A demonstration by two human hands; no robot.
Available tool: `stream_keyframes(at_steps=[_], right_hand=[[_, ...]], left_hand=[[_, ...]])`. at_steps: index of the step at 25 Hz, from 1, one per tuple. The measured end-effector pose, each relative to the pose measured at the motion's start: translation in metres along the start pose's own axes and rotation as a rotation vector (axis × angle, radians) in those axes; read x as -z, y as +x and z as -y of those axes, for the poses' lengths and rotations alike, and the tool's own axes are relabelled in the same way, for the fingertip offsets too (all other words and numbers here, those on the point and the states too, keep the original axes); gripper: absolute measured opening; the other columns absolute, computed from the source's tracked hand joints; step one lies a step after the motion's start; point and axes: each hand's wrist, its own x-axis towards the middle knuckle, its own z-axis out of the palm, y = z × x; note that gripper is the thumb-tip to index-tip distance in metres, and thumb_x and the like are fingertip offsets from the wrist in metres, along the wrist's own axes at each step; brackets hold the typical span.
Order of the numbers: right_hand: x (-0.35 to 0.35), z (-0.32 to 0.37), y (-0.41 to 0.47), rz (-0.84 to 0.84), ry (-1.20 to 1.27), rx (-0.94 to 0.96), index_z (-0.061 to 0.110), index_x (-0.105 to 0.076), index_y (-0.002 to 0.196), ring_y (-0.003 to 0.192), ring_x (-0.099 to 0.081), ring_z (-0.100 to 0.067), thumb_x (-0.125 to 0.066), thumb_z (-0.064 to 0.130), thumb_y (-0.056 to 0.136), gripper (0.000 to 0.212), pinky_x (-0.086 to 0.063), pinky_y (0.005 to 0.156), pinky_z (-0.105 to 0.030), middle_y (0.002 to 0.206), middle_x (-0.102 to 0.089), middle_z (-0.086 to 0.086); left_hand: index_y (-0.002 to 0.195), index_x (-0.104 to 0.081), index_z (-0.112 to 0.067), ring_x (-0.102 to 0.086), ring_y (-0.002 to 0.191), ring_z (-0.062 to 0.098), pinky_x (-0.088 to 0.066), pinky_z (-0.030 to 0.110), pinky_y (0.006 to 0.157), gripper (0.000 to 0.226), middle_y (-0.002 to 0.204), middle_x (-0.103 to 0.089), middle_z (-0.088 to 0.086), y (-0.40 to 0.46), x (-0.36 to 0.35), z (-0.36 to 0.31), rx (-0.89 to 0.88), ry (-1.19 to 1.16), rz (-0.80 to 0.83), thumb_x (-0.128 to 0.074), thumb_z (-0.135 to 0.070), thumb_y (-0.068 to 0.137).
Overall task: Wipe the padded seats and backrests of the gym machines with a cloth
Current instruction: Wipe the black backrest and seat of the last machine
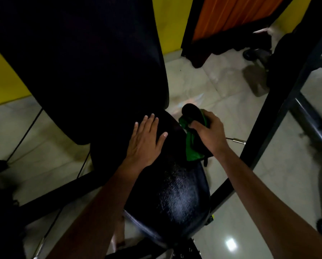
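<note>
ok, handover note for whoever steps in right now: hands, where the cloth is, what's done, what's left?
Left hand: flat, fingers straight, resting on the rear of the black padded seat.
Right hand: grips the green cloth at the seat's right edge, together with something dark I can't identify.
Done: the seat's front shows a sheen, possibly damp; can't confirm it was wiped.
Left: likely the seat's rear part, the backrest and the other machines.
</note>
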Motion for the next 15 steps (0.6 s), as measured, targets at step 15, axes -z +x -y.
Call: stream_keyframes(at_steps=[15], right_hand=[[-0.049, -0.007, 0.097, 0.391, -0.07, -0.188, 0.014, -0.062, 0.114, 0.094, -0.063, -0.021, -0.059, 0.014, 0.09, 0.025, -0.048, 0.081, -0.027, 0.101, -0.063, -0.006]], left_hand=[[0.14, -0.043, -0.003, -0.033, 0.14, 0.024, -0.013, 0.039, 0.117, 0.064, 0.148, -0.04, 0.011, 0.017, -0.029, 0.004, 0.052, 0.024, -0.144, -0.028, -0.046, 0.094]])
